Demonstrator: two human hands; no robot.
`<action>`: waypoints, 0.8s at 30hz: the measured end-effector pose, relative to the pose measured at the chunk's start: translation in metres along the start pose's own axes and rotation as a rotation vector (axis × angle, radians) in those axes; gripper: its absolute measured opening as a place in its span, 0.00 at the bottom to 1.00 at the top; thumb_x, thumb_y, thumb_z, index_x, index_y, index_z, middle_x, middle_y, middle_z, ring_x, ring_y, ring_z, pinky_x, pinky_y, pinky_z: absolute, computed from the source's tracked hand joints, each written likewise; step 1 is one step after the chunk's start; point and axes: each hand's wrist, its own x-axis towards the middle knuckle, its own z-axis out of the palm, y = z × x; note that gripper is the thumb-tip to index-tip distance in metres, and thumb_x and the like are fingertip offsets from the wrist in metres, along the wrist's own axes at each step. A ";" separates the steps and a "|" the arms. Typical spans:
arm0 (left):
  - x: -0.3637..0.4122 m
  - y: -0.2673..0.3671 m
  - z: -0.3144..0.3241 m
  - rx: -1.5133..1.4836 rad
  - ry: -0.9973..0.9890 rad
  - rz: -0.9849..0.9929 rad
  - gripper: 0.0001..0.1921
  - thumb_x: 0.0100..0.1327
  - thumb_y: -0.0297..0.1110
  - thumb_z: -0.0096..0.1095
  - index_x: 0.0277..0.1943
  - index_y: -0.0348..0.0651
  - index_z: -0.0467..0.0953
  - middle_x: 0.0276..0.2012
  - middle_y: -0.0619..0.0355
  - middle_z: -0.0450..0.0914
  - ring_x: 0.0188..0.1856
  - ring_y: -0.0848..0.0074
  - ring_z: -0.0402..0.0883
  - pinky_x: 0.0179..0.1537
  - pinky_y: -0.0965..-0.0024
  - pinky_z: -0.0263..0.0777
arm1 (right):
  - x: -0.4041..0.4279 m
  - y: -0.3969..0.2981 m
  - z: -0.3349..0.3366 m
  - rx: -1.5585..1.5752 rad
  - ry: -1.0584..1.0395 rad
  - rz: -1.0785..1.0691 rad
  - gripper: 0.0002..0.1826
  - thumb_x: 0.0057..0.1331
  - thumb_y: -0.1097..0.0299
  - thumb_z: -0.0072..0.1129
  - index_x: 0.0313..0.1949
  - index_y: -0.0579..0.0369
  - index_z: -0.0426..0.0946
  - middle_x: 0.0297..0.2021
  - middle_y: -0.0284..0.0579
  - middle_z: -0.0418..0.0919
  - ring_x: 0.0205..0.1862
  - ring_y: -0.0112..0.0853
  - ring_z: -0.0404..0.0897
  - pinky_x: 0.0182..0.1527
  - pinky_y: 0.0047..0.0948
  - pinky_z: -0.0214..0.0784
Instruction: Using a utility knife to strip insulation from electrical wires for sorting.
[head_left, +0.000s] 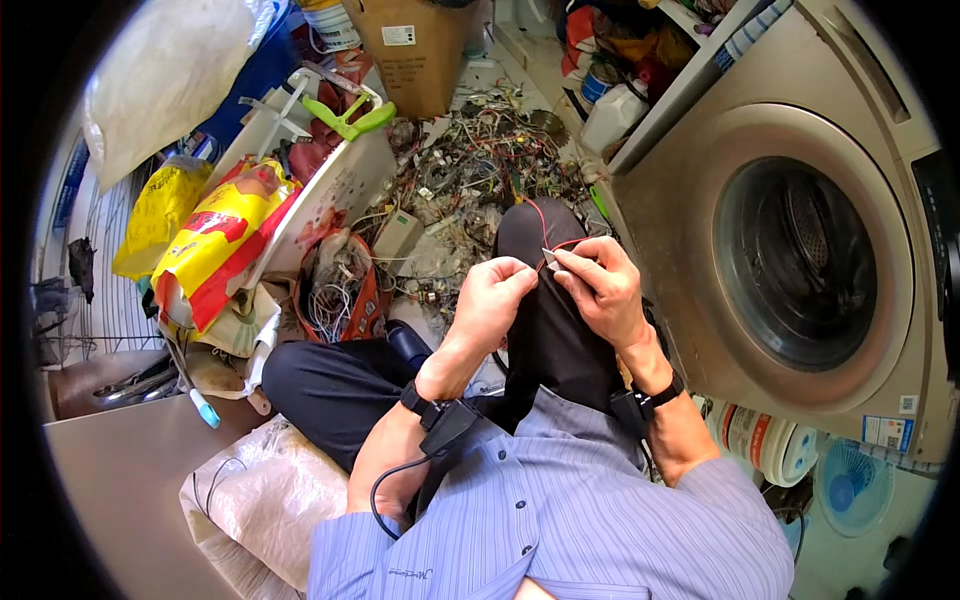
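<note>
Over my raised knee in dark trousers, my left hand pinches the lower end of a thin red wire between thumb and forefinger. My right hand holds a small flat metal blade in its fingertips, its tip beside the wire. The wire loops up above both hands and runs back to the right hand's fingers. Whether the blade touches the wire is too small to tell. A large heap of tangled wires and small electrical parts lies on the floor beyond the knee.
To the right stands a front-loading washing machine. On the left are a white bin, yellow-and-red plastic bags and a red bag of cables. A cardboard box stands beyond the heap. White buckets lie behind my right arm.
</note>
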 end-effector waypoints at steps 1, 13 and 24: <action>0.000 0.002 0.001 0.000 -0.001 -0.002 0.08 0.70 0.32 0.65 0.38 0.36 0.83 0.30 0.67 0.81 0.28 0.89 0.72 0.29 0.81 0.64 | -0.001 0.001 -0.001 0.000 -0.003 -0.022 0.14 0.57 0.74 0.74 0.44 0.57 0.86 0.36 0.46 0.80 0.35 0.41 0.81 0.38 0.37 0.75; 0.002 -0.001 -0.001 -0.048 -0.021 0.004 0.07 0.69 0.32 0.66 0.38 0.38 0.83 0.28 0.69 0.81 0.24 0.90 0.70 0.25 0.82 0.60 | 0.006 -0.002 -0.003 -0.024 -0.038 0.000 0.13 0.57 0.73 0.74 0.43 0.56 0.86 0.34 0.44 0.81 0.35 0.40 0.81 0.38 0.37 0.76; -0.022 0.000 -0.007 -0.143 -0.010 -0.006 0.07 0.68 0.34 0.68 0.39 0.39 0.83 0.26 0.69 0.79 0.20 0.91 0.66 0.21 0.82 0.56 | 0.002 -0.007 -0.001 -0.049 -0.012 -0.020 0.14 0.57 0.74 0.74 0.44 0.56 0.86 0.34 0.43 0.80 0.36 0.40 0.81 0.39 0.37 0.75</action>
